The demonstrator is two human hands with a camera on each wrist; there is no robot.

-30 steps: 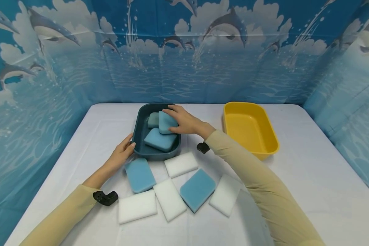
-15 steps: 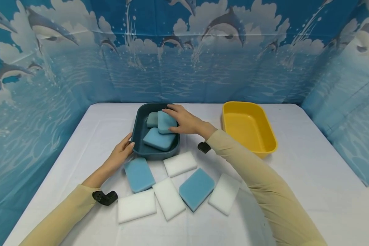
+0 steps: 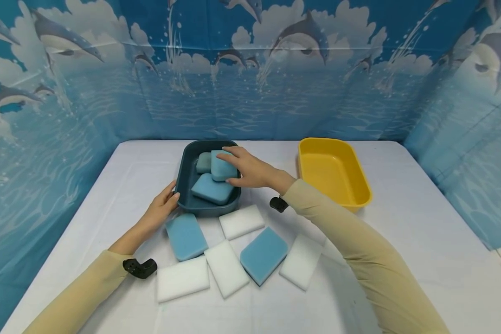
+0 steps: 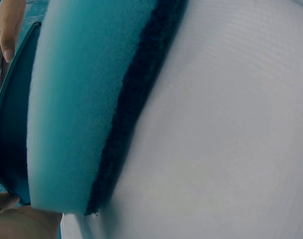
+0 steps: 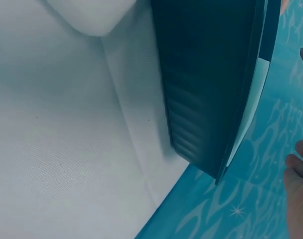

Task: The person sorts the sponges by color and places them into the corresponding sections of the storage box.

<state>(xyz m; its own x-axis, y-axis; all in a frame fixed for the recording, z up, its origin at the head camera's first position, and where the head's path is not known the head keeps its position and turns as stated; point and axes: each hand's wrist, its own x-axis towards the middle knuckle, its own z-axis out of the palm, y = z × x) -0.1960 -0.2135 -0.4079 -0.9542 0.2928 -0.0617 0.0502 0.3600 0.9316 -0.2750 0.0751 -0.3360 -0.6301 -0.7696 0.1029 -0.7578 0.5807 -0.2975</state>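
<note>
My left hand (image 3: 160,206) holds the left side of a dark teal plastic tub (image 3: 206,211), thumb near the rim. Inside the tub lie several blue sponges, among them a flat-lying sponge (image 3: 213,189) in front and an upper sponge (image 3: 220,169) behind it. Above that upper sponge my right hand (image 3: 252,169) hovers with its fingers spread. The right wrist view shows a gap between my right hand (image 5: 298,184) and the sponge edge (image 5: 251,112) at the tub's rim. A blue sponge (image 4: 86,109) with a dark scouring layer fills much of the left wrist view.
In front of the tub, white sponges (image 3: 225,269) and blue sponges (image 3: 264,255) lie scattered on the white cloth. A yellow tub (image 3: 334,171) stands at the back right. Behind the table hangs a dolphin-print curtain (image 3: 234,106).
My right hand has loosened from the upper sponge and lifted slightly off it, leaving the sponge in the tub. My left hand keeps its hold on the tub. The whole view shifts slightly left.
</note>
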